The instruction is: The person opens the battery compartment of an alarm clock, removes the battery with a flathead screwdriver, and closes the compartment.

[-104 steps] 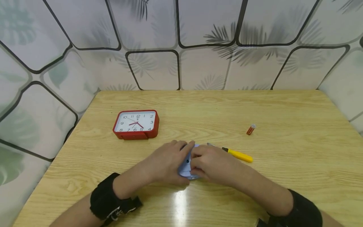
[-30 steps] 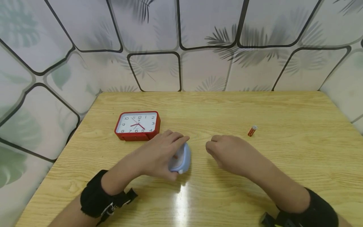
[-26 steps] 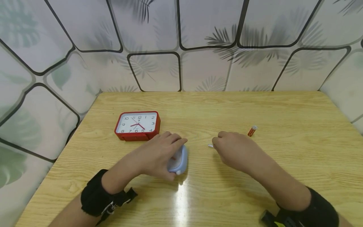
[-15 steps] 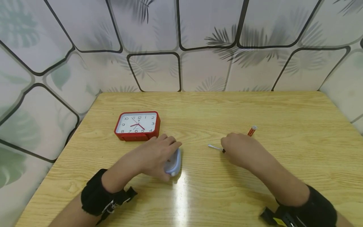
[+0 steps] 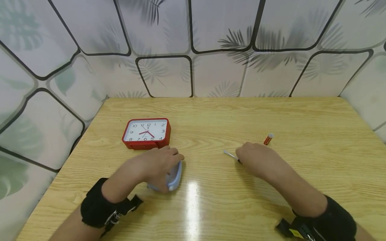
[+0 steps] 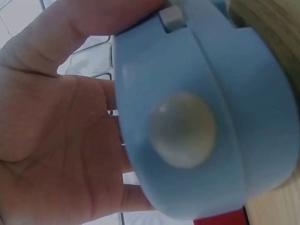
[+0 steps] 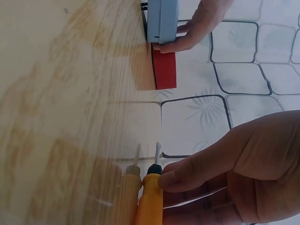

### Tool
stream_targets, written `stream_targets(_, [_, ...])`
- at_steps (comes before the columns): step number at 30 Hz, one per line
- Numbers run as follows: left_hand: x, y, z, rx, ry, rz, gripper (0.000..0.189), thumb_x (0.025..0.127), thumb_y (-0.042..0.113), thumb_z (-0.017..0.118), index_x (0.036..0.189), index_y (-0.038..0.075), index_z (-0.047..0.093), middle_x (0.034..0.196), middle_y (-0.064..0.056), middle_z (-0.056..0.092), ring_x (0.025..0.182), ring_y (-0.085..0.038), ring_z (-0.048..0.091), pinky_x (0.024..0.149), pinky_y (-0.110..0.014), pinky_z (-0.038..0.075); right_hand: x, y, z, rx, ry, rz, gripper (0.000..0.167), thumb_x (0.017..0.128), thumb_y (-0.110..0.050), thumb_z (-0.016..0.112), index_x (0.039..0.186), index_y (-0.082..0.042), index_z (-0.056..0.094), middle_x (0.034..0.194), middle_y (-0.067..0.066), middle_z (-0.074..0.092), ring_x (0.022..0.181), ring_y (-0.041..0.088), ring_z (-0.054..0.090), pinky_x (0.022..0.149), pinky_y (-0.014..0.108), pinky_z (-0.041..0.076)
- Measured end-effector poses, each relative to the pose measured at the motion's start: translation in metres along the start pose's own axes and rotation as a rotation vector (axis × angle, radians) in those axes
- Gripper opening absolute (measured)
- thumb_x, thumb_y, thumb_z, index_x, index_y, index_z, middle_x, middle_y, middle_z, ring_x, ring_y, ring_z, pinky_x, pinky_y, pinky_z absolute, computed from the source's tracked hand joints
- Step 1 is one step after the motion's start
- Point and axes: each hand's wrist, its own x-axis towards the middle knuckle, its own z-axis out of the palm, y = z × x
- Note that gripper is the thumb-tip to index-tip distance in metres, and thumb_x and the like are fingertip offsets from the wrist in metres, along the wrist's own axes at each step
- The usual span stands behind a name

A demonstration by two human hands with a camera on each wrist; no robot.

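Note:
My left hand (image 5: 161,165) grips a small light-blue clock (image 5: 175,177) by its sides, just in front of a red clock (image 5: 146,134). The left wrist view shows the blue clock's rounded casing (image 6: 225,154) with a whitish round knob, thumb over its upper edge and fingers behind it. My right hand (image 5: 259,159) pinches a screwdriver (image 7: 151,199) low over the tabletop. In the head view only its metal shaft (image 5: 231,155) and dark collar show; the hand hides the yellow handle.
A red battery (image 5: 268,139) stands beyond my right hand on the wood-grain table (image 5: 211,117). The patterned wall (image 5: 217,73) rises behind the table's far edge. Black bands (image 5: 104,204) circle both wrists.
Earlier both hands worked at the blue clock, its back up. My left hand has since carried it leftward, face showing, toward the red clock. My right hand has moved right and taken hold of the screwdriver.

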Motion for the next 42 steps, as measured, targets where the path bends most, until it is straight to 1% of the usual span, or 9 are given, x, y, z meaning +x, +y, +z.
stream_targets(2, [-0.001, -0.001, -0.001, -0.010, -0.009, 0.007, 0.082, 0.072, 0.029, 0.091, 0.144, 0.007, 0.058, 0.133, -0.010, 0.063, 0.117, -0.027, 0.057, 0.095, -0.048, 0.056, 0.000, 0.000, 0.001, 0.010, -0.005, 0.003, 0.015, 0.098, -0.001, 0.071, 0.086, -0.007, 0.064, 0.080, 0.006, 0.062, 0.067, 0.016, 0.055, 0.056, 0.028, 0.046])
stream_targets(5, [-0.002, -0.002, -0.001, -0.032, -0.015, 0.014, 0.086, 0.078, 0.039, 0.091, 0.149, 0.006, 0.055, 0.142, -0.012, 0.061, 0.126, -0.029, 0.056, 0.104, -0.050, 0.055, -0.001, 0.000, 0.003, 0.028, 0.002, -0.003, 0.014, 0.098, -0.002, 0.072, 0.087, -0.007, 0.064, 0.080, 0.005, 0.061, 0.067, 0.016, 0.054, 0.056, 0.027, 0.046])
stream_targets(9, [-0.003, -0.005, -0.001, -0.056, 0.055, 0.036, 0.080, 0.089, 0.049, 0.082, 0.150, 0.004, 0.057, 0.148, -0.015, 0.058, 0.137, -0.034, 0.054, 0.112, -0.051, 0.051, -0.001, 0.001, 0.005, 0.040, 0.024, -0.017, 0.015, 0.098, -0.002, 0.072, 0.088, -0.007, 0.062, 0.079, 0.005, 0.059, 0.067, 0.016, 0.052, 0.056, 0.027, 0.044])
stream_targets(12, [-0.003, -0.004, -0.001, -0.043, 0.135, 0.032, 0.068, 0.092, 0.045, 0.081, 0.143, 0.003, 0.064, 0.143, -0.015, 0.062, 0.132, -0.033, 0.058, 0.107, -0.050, 0.055, -0.001, 0.001, 0.006, 0.044, 0.030, -0.021, 0.015, 0.097, -0.001, 0.073, 0.089, -0.007, 0.061, 0.078, 0.005, 0.059, 0.067, 0.016, 0.053, 0.056, 0.027, 0.044])
stream_targets(14, [-0.003, -0.003, -0.002, -0.038, 0.150, 0.006, 0.063, 0.092, 0.042, 0.082, 0.141, 0.005, 0.067, 0.140, -0.014, 0.063, 0.128, -0.030, 0.060, 0.102, -0.048, 0.058, -0.001, 0.002, 0.007, 0.043, 0.034, -0.022, 0.015, 0.097, -0.001, 0.073, 0.089, -0.006, 0.061, 0.078, 0.005, 0.059, 0.067, 0.016, 0.053, 0.055, 0.027, 0.044])
stream_targets(25, [-0.008, -0.005, -0.012, -0.073, 0.053, -0.089, 0.055, 0.086, 0.042, 0.088, 0.124, 0.005, 0.075, 0.114, -0.007, 0.067, 0.096, -0.016, 0.060, 0.090, -0.034, 0.058, -0.001, 0.001, 0.006, 0.030, 0.028, -0.016, 0.017, 0.096, -0.001, 0.074, 0.089, -0.007, 0.060, 0.077, 0.004, 0.059, 0.065, 0.016, 0.054, 0.054, 0.027, 0.045])
stream_targets(34, [-0.009, -0.019, -0.015, -0.159, 0.000, -0.186, 0.059, 0.085, 0.040, 0.090, 0.129, 0.006, 0.072, 0.124, -0.007, 0.073, 0.107, -0.020, 0.065, 0.102, -0.044, 0.057, -0.001, 0.001, 0.006, 0.040, 0.025, -0.013, 0.016, 0.096, -0.001, 0.074, 0.090, -0.006, 0.060, 0.077, 0.004, 0.059, 0.064, 0.015, 0.053, 0.054, 0.026, 0.043])
stream_targets(38, [-0.010, -0.026, -0.016, -0.198, -0.004, -0.217, 0.056, 0.082, 0.039, 0.093, 0.124, 0.008, 0.073, 0.116, -0.003, 0.074, 0.100, -0.017, 0.064, 0.096, -0.041, 0.058, -0.001, 0.002, 0.006, 0.049, 0.030, -0.016, 0.016, 0.097, -0.001, 0.073, 0.089, -0.006, 0.060, 0.076, 0.004, 0.057, 0.064, 0.015, 0.052, 0.053, 0.024, 0.040])
stream_targets(42, [-0.013, -0.034, -0.016, -0.187, 0.009, -0.214, 0.051, 0.078, 0.038, 0.095, 0.115, 0.010, 0.073, 0.105, 0.001, 0.073, 0.094, -0.016, 0.062, 0.089, -0.037, 0.056, -0.001, 0.002, 0.006, 0.059, 0.022, -0.012, 0.015, 0.097, 0.000, 0.072, 0.090, -0.006, 0.060, 0.077, 0.004, 0.058, 0.065, 0.015, 0.052, 0.054, 0.025, 0.041])
